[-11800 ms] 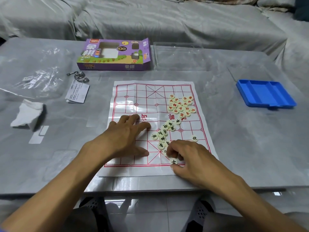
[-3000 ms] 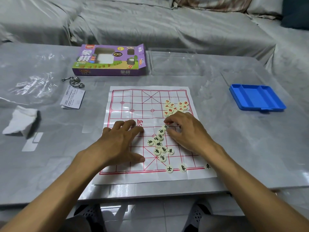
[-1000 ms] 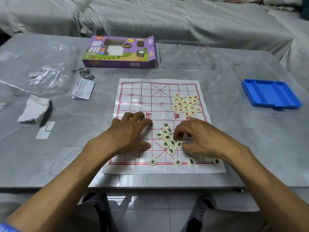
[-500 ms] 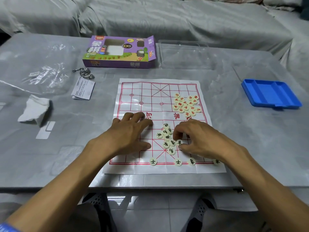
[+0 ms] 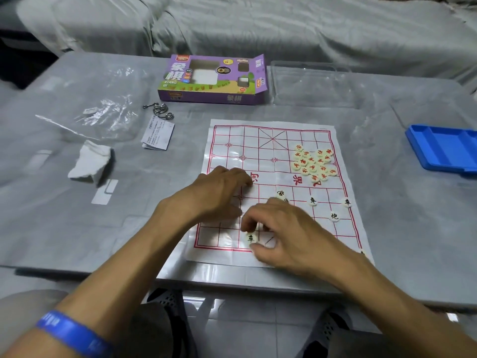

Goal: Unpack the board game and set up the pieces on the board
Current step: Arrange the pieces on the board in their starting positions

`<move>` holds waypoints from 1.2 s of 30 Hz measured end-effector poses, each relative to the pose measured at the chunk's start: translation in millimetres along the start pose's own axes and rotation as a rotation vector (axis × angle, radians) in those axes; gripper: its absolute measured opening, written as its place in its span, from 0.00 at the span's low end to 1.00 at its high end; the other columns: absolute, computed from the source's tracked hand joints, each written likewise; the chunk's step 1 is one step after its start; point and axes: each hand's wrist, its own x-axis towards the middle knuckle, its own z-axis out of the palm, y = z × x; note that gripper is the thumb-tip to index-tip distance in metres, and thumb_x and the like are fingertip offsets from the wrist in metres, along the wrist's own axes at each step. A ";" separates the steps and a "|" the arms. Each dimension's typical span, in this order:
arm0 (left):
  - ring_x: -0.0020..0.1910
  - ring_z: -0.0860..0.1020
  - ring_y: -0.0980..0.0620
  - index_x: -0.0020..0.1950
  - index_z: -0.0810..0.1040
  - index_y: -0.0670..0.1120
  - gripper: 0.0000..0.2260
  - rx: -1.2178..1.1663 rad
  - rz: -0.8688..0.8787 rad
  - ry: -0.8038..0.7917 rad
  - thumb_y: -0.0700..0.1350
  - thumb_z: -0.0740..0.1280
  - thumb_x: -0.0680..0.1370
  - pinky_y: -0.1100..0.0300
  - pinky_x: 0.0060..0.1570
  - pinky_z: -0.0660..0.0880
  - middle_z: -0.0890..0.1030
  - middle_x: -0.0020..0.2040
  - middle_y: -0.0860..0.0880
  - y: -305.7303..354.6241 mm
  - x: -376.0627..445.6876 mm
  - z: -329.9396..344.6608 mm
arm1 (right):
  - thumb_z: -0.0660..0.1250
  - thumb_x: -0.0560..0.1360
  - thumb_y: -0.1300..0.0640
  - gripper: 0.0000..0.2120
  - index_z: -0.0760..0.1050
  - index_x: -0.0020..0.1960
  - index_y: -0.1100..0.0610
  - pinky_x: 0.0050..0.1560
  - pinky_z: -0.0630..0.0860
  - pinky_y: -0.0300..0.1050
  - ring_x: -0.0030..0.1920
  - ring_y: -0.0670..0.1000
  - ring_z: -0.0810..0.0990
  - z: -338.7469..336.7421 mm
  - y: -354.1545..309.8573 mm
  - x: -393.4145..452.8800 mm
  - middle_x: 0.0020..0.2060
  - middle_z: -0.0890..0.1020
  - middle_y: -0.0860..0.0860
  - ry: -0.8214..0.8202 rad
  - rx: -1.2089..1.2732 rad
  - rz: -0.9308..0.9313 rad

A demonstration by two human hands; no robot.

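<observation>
A: Since a moment ago your right hand (image 5: 289, 236) has crossed leftward; its fingertips are pinching a black piece (image 5: 251, 238) at the board's (image 5: 258, 151) near edge.

B: You're pressing the sheet flat with your spread left hand (image 5: 219, 195). Keep centring pieces on intersections; the red pile (image 5: 313, 165) is waiting beyond.

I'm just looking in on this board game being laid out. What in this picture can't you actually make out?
- Near edge of the paper board, head view: the right hand and forearm cover it, so pieces there are hidden, except one black-marked piece at its fingertips.
- Board under the left hand: covered.
- Red-marked pieces: characters too small to read.
- Blue tray: cut off by the right edge.
- Leaflet: print too small.
</observation>
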 end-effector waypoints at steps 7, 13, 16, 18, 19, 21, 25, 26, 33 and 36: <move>0.63 0.67 0.49 0.64 0.73 0.53 0.20 -0.040 0.024 0.027 0.50 0.70 0.72 0.52 0.53 0.71 0.69 0.68 0.55 -4.5 1.4 1.5 | 0.68 0.71 0.55 0.10 0.75 0.51 0.48 0.44 0.74 0.45 0.46 0.44 0.70 16.6 -4.1 8.2 0.44 0.78 0.41 0.024 -0.004 -0.032; 0.69 0.62 0.47 0.65 0.72 0.57 0.24 -0.033 -0.070 0.033 0.54 0.73 0.71 0.49 0.61 0.67 0.64 0.71 0.50 -6.5 -0.9 -1.1 | 0.69 0.73 0.55 0.11 0.74 0.54 0.47 0.47 0.74 0.44 0.49 0.44 0.72 -7.6 15.4 11.9 0.42 0.72 0.37 0.121 -0.012 0.137; 0.68 0.63 0.47 0.66 0.71 0.59 0.25 0.003 -0.077 0.027 0.56 0.73 0.71 0.49 0.59 0.66 0.65 0.71 0.51 -5.4 -0.8 -2.4 | 0.70 0.73 0.56 0.12 0.73 0.54 0.46 0.45 0.73 0.39 0.48 0.43 0.72 -16.2 27.6 16.7 0.42 0.72 0.36 0.164 -0.002 0.214; 0.68 0.63 0.48 0.65 0.71 0.59 0.24 -0.013 -0.078 0.031 0.56 0.73 0.70 0.49 0.59 0.68 0.65 0.71 0.52 -6.2 -0.8 -1.9 | 0.71 0.73 0.57 0.13 0.74 0.55 0.46 0.46 0.73 0.40 0.49 0.43 0.73 -18.9 33.3 21.1 0.43 0.74 0.37 0.185 -0.003 0.243; 0.68 0.63 0.48 0.65 0.71 0.59 0.25 -0.016 -0.079 0.031 0.56 0.73 0.70 0.49 0.59 0.68 0.65 0.71 0.52 -6.7 -1.1 -1.6 | 0.71 0.72 0.57 0.13 0.74 0.55 0.46 0.46 0.73 0.41 0.49 0.43 0.73 -19.4 35.6 23.2 0.44 0.75 0.38 0.188 -0.008 0.254; 0.68 0.63 0.48 0.66 0.70 0.58 0.25 -0.006 -0.076 0.031 0.56 0.72 0.71 0.49 0.59 0.68 0.64 0.72 0.52 -7.4 -1.5 -0.6 | 0.70 0.72 0.57 0.14 0.74 0.55 0.46 0.46 0.74 0.42 0.49 0.44 0.73 -18.2 39.8 27.0 0.46 0.77 0.41 0.181 -0.023 0.273; 0.69 0.62 0.48 0.67 0.69 0.58 0.25 0.006 -0.068 0.027 0.57 0.71 0.72 0.49 0.60 0.67 0.64 0.72 0.52 -7.9 -2.3 0.0 | 0.70 0.73 0.56 0.14 0.73 0.56 0.47 0.47 0.75 0.43 0.50 0.44 0.71 -11.4 45.2 31.8 0.45 0.77 0.41 0.174 -0.046 0.287; 0.69 0.62 0.48 0.68 0.69 0.58 0.25 0.003 -0.068 0.027 0.57 0.71 0.72 0.49 0.60 0.68 0.64 0.72 0.52 -8.0 -2.4 -0.1 | 0.70 0.73 0.56 0.13 0.73 0.56 0.47 0.47 0.75 0.43 0.50 0.44 0.71 -9.5 44.8 32.6 0.44 0.76 0.40 0.178 -0.050 0.282; 0.67 0.66 0.47 0.73 0.62 0.51 0.36 -0.083 -0.101 0.074 0.56 0.74 0.69 0.49 0.60 0.69 0.69 0.71 0.50 -9.4 -3.1 1.0 | 0.68 0.73 0.57 0.15 0.73 0.58 0.48 0.46 0.73 0.43 0.50 0.45 0.71 13.6 29.9 47.5 0.46 0.79 0.42 0.236 -0.020 0.180; 0.65 0.68 0.46 0.72 0.62 0.52 0.38 -0.152 -0.099 0.103 0.55 0.75 0.68 0.48 0.60 0.69 0.72 0.68 0.51 -12.2 -4.2 2.9 | 0.67 0.72 0.57 0.16 0.73 0.59 0.48 0.45 0.69 0.43 0.50 0.46 0.70 20.7 27.4 56.1 0.50 0.81 0.44 0.234 0.002 0.167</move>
